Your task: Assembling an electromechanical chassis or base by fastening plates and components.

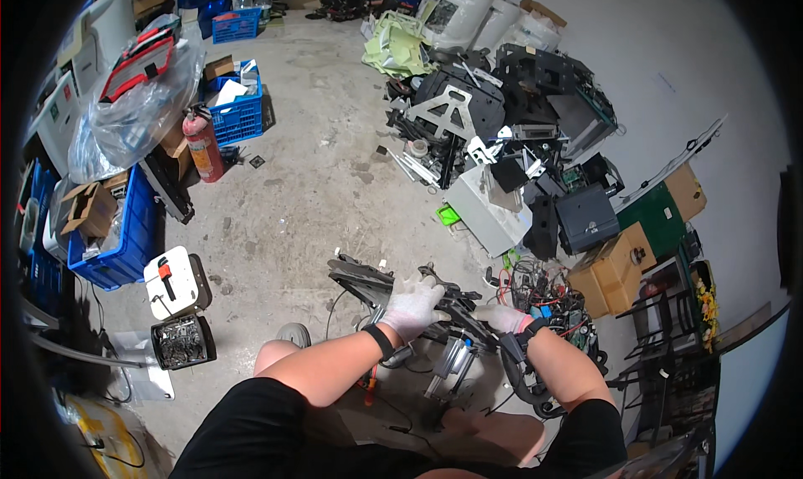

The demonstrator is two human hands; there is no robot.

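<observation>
A black frame-like assembly (364, 280) with bars and plates lies low in front of me, between my knees. My left hand (414, 305), in a white glove, is on its middle part with the fingers curled over it. At the assembly's right side my right hand (503, 318), also gloved, has its fingers pressed together against a black bar; their tips are partly hidden. Beneath the hands a silver cylinder part with a blue end (456, 358) shows. A thick black tube (520, 379) curves beside my right forearm.
Right of me lies a heap of wires and circuit boards (544, 299), next to a cardboard box (615, 270). Beyond it pile dark machine parts and a grey case (489, 207). Leftward are a tray of screws (181, 343), a blue crate (134, 236) and a red fire extinguisher (203, 145).
</observation>
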